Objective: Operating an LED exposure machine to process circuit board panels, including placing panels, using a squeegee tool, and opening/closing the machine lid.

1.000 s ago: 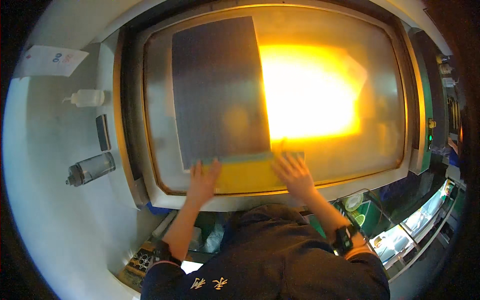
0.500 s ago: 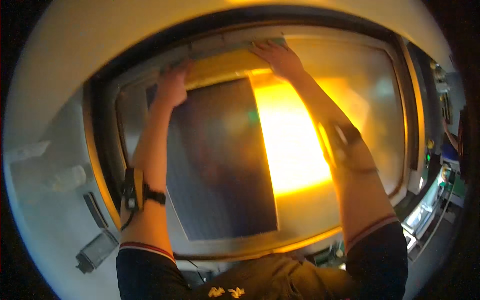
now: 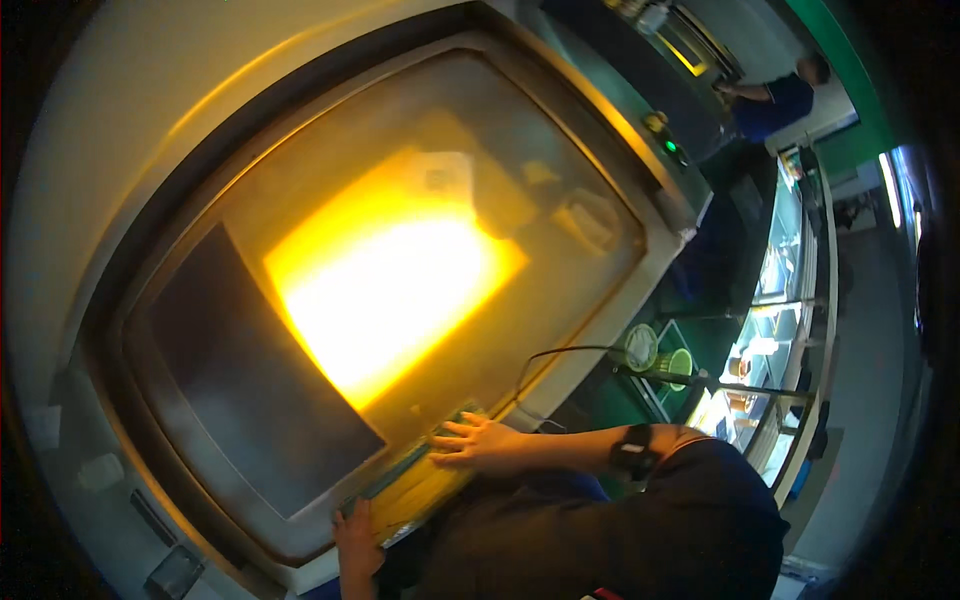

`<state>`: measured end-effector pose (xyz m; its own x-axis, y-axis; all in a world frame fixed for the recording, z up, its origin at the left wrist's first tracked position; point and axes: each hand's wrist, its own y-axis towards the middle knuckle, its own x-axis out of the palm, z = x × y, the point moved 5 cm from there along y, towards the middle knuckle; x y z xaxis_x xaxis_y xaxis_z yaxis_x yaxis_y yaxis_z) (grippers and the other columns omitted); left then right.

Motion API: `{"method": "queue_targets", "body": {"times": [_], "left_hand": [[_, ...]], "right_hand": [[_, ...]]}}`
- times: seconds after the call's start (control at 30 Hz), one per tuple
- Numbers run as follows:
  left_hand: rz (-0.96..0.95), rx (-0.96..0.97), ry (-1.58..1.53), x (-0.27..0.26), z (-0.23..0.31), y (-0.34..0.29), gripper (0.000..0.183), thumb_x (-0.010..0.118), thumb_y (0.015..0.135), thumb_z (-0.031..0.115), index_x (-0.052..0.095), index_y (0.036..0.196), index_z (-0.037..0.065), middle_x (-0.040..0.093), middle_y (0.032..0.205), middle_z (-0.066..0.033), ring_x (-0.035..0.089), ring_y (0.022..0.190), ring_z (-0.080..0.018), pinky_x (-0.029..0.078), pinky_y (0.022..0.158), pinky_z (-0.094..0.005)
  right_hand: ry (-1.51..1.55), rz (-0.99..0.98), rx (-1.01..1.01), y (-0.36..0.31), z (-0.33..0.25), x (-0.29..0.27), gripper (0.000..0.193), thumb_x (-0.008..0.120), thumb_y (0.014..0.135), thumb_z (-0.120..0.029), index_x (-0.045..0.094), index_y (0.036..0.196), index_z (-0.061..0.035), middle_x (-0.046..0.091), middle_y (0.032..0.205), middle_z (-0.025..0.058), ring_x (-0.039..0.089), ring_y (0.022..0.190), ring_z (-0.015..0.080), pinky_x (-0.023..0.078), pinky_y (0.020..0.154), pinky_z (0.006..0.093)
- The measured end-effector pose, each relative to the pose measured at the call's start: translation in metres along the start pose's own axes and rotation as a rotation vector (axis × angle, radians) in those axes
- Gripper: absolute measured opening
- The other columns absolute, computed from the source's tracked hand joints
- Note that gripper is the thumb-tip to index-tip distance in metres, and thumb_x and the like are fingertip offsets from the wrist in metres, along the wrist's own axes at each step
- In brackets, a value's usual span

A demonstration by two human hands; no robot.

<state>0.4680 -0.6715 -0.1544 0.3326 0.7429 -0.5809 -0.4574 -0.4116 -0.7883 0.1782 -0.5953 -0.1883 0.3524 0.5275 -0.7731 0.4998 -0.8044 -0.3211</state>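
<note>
A large framed panel [image 3: 470, 72] with rounded corners and a shiny surface lies before me. On its left part is a dark rectangular sheet [image 3: 262, 385]. Along the near edge lies a long yellow bar [image 3: 415, 497] with a grey-green strip, like a wide squeegee. My left hand [image 3: 356, 545] grips its left end, thumb and fingers around the edge. Toward the other end, my right hand [image 3: 482, 443] is on the bar, its fingers reaching over the grey-green strip; their undersides are hidden. A bright yellow patch of light [image 3: 390, 295] glares beside the sheet.
A thin dark cable [image 3: 565, 350] loops by the panel's right edge. Round green containers [image 3: 674, 368] stand beyond it. Lit glass shelving [image 3: 775, 310] runs along the right. Another person [image 3: 780, 105] stands at the far right. A small grey box [image 3: 172, 572] sits lower left.
The yellow bar, with both my hands on it, has come from the panel's far edge to its near edge. My view has turned, bringing in more of the right side of the room.
</note>
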Motion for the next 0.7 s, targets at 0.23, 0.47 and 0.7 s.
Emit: {"method": "queue_targets", "body": {"times": [0.23,0.47,0.7], "left_hand": [[0.125,-0.082,-0.180,-0.003,0.029,0.015,0.077,0.069,0.069,0.002,0.046,0.142,0.007,0.059,0.130,-0.0184,0.053,0.125,-0.0370,0.042,0.105,-0.0434],[0.267,0.016,-0.419,0.005,0.122,0.062,0.063,0.061,0.075,-0.002,0.051,0.137,0.002,0.063,0.120,-0.0246,0.061,0.115,-0.0380,0.049,0.095,-0.0397],[0.183,-0.091,-0.643,0.007,0.138,0.077,0.063,0.060,0.076,-0.003,0.050,0.138,0.002,0.063,0.122,-0.0234,0.060,0.117,-0.0364,0.048,0.096,-0.0399]], "right_hand": [[0.805,0.048,0.106,-0.058,0.120,-0.068,0.068,0.073,0.077,-0.039,0.053,0.138,-0.0178,0.060,0.129,0.0201,0.059,0.118,0.0366,0.045,0.099,0.0501],[-0.157,0.938,1.479,-0.419,0.476,-0.223,0.101,0.075,0.075,-0.054,0.024,0.153,-0.0173,0.024,0.159,0.0121,0.016,0.149,0.0330,0.017,0.117,0.0579],[-0.161,0.939,1.478,-0.451,0.487,-0.230,0.116,0.073,0.069,-0.069,0.022,0.153,-0.0071,0.022,0.160,0.0082,0.014,0.150,0.0288,0.009,0.121,0.0535]]}}
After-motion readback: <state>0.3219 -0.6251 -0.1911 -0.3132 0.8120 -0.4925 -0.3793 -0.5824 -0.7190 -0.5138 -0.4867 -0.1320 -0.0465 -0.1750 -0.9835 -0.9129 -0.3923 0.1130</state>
